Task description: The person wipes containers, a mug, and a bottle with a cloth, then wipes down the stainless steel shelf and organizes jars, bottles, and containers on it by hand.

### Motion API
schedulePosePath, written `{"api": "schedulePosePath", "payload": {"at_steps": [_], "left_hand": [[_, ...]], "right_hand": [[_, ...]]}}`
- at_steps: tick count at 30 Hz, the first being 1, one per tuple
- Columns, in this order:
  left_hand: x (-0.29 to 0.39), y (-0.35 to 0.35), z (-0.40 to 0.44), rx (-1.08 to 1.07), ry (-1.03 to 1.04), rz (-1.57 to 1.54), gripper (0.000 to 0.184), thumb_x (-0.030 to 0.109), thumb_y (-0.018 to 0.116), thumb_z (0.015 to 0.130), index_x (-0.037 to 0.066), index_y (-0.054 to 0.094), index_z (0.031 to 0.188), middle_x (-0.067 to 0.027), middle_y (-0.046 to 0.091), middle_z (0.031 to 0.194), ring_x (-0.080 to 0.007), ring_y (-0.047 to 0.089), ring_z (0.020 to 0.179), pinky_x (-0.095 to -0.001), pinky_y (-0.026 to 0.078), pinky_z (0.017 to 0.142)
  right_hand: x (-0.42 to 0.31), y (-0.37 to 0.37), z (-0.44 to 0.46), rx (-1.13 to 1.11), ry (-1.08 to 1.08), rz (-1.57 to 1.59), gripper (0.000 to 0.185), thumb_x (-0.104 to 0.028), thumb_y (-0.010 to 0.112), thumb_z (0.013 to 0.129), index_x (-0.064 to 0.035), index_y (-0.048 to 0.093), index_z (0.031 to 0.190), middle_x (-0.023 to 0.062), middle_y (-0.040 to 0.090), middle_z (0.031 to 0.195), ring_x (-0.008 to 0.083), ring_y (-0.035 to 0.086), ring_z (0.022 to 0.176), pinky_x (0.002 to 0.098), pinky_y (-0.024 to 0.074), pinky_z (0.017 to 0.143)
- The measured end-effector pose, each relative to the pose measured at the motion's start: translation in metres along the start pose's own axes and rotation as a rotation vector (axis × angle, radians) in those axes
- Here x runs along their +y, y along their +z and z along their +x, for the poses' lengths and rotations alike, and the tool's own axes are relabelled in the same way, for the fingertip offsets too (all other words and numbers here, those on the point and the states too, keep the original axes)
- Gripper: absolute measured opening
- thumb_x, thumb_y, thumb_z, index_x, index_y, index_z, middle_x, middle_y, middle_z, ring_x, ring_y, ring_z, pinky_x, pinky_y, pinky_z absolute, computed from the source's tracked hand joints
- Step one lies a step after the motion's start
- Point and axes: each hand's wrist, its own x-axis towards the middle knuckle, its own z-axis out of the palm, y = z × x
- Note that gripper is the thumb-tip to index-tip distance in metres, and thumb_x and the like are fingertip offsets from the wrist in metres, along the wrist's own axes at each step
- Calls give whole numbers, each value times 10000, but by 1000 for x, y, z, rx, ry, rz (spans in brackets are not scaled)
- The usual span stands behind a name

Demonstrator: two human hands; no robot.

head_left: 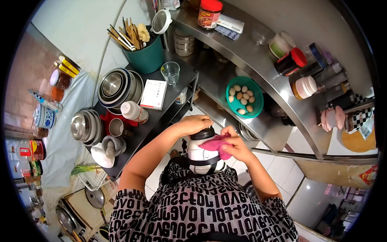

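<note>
The right hand [236,147] is closed on a pink cloth [213,142] against a white flask [197,155] just to its left; the left hand [196,123] covers the black lid [202,134] — whether clasping, I cannot tell — at the end of the long axis away from the shirt [197,197].

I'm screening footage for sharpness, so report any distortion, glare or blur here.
Head view: strong fisheye bows the steel shelf and blackens the corners; head view: glints show on the stacked metal bowls; head view: the pink cloth looks slightly soft, perhaps from motion.
</note>
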Motion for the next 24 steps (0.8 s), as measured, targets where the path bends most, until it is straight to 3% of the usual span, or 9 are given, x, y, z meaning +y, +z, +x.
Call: {"api": "schedulePosePath", "payload": {"at_steps": [6,8,11,12,14,16,17,21,24], "left_hand": [[0,2,6,7,20,65,478,459,409,962,80,632,1149,-127,651,1150,-289,607,1064,-369,434,913],[-13,8,21,-34,51,41,453,449,413,959,103,633,1151,-126,664,1119,-264,631,1030,-357,482,841],[-44,22,52,-129,309,15,426,427,416,959,119,624,1168,-120,671,1093,-224,651,968,-342,534,769],[-35,22,43,-194,263,-226,427,429,422,959,111,608,1176,-103,663,1084,-206,640,925,-346,538,734],[-23,21,29,-251,209,-460,430,430,428,959,103,592,1184,-86,654,1075,-187,629,882,-349,542,699],[-25,18,24,-170,-28,-449,355,253,442,983,10,591,1196,-104,608,1158,-161,528,1115,-297,393,977],[-27,16,22,-179,-10,-414,358,268,440,986,11,592,1182,-97,616,1150,-169,537,1110,-297,391,974],[-1,2,-9,-78,59,-161,379,374,460,978,75,599,1165,-99,630,1105,-212,569,1056,-297,403,939],[11,-6,-30,-53,240,-118,533,507,631,876,94,585,1210,-138,624,1093,-258,576,1068,-340,429,931]], "right_hand": [[9,10,-3,123,73,186,246,-241,675,865,5,691,856,101,488,1037,243,471,1018,358,389,911],[-31,25,21,42,-110,-451,234,-262,715,802,-28,720,812,109,510,1043,267,489,1019,386,421,862],[-68,66,44,-19,-140,-942,218,-323,738,733,-109,713,705,80,513,1006,262,501,1022,411,433,807],[-67,65,43,-10,-136,-944,218,-323,738,733,-109,713,705,80,513,1006,262,501,1022,411,433,807],[-58,59,44,-52,-167,-871,238,-343,737,734,-109,708,703,79,513,989,261,496,1020,416,430,811],[-36,32,32,12,-168,-582,194,-277,736,764,-93,745,826,76,539,1039,266,503,1018,390,438,876],[-12,19,23,82,-159,-372,191,-241,725,800,-65,741,871,80,534,1047,250,501,1010,368,422,891],[60,-4,-31,165,361,140,293,-246,586,961,12,699,1041,107,603,1085,188,537,1043,307,419,933],[66,6,-48,223,659,509,351,-275,557,981,7,670,1157,134,641,1197,184,613,1048,289,473,906]]}}
